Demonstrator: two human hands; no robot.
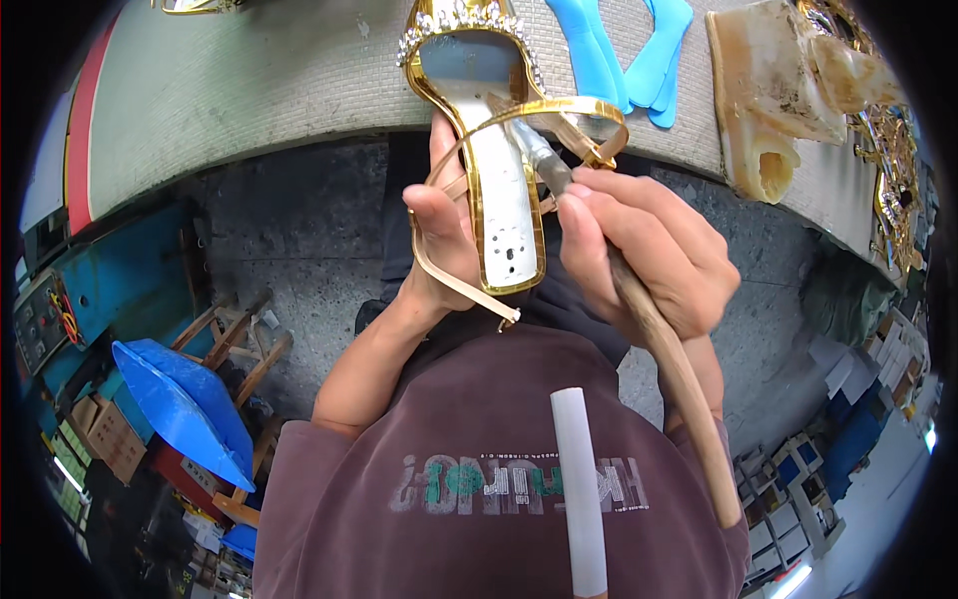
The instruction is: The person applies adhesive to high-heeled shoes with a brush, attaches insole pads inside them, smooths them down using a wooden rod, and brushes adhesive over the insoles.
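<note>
My left hand (pixel 441 235) grips a gold sandal (pixel 508 215) from below and its left side, thumb raised. The sandal points away from me, with a jewelled toe strap, loose ankle straps and a white inner sole with small holes at the heel. In my right hand (pixel 654 245) is a brush (pixel 671 344) with a long, curved wooden handle. Its pale, coated head reaches under the gold strap to the inner sole; the strap partly hides the tip, so I cannot tell how firmly it touches. A loose strap end hangs by my left wrist.
Several blue sole-shaped pieces (pixel 654 60) lie on the table (pixel 269 75). A glue-crusted container (pixel 763 90) stands at its right, beside more gold sandals (pixel 898 200). A white stick like a cigarette (pixel 579 489) juts up close before my shirt. A blue basin (pixel 185 409) sits at lower left.
</note>
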